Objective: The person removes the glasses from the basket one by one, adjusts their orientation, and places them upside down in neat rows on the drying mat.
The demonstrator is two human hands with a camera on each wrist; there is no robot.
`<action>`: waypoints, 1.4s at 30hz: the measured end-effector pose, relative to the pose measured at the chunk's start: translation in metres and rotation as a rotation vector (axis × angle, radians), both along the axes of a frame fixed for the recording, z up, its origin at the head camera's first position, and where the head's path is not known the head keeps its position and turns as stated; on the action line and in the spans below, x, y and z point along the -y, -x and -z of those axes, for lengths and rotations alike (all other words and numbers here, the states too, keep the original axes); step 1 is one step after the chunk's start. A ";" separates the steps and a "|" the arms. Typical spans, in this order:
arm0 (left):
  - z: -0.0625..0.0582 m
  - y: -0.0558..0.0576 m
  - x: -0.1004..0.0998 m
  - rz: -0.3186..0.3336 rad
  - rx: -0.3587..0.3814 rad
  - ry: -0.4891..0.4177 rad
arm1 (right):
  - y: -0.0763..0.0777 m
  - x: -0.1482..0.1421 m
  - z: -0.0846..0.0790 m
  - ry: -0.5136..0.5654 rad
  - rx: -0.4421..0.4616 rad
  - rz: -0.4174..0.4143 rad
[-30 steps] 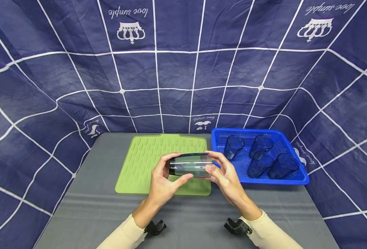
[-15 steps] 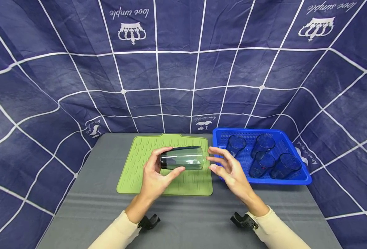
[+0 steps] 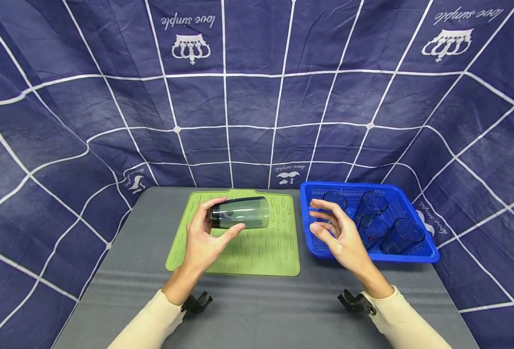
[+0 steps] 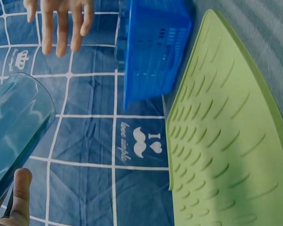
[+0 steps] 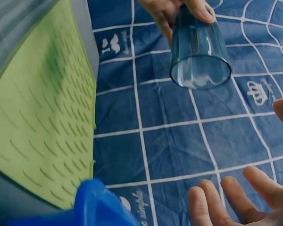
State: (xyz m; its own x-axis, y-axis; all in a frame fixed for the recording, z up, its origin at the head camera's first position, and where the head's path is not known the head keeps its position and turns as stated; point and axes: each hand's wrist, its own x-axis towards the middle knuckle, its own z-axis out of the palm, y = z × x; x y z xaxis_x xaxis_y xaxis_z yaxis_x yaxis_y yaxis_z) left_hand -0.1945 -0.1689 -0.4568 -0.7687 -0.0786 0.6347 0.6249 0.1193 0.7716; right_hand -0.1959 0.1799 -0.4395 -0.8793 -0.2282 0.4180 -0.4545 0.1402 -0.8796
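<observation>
Your left hand (image 3: 200, 240) has the smoky glass tumbler (image 3: 242, 213) gripped near its dark base, thumb on the near side and fingers on the far side, though how far they wrap behind is hidden. The tumbler lies on its side above the green drying mat (image 3: 257, 252), clear of it, its long axis running roughly left to right with the open mouth toward your right hand (image 3: 339, 235). That hand holds nothing, fingers loosely bent and apart, over the near-left part of the blue basket (image 3: 427, 256), well away from the mouth.
</observation>
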 end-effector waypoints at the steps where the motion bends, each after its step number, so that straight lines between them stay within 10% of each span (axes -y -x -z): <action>1: 0.000 0.001 0.001 -0.006 0.001 0.001 | 0.001 -0.002 0.000 -0.009 -0.014 0.009; 42: 0.006 0.065 0.052 -0.391 0.232 0.263 | 0.041 -0.063 -0.034 -0.591 -0.208 0.287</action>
State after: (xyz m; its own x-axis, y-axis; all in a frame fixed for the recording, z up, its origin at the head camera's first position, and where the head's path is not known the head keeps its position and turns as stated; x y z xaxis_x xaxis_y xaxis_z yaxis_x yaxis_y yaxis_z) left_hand -0.2591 -0.2212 -0.4628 -0.8367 -0.2482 0.4881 0.3112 0.5179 0.7968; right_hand -0.2372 0.2427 -0.4052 -0.8538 -0.2402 0.4619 -0.4791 0.7097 -0.5165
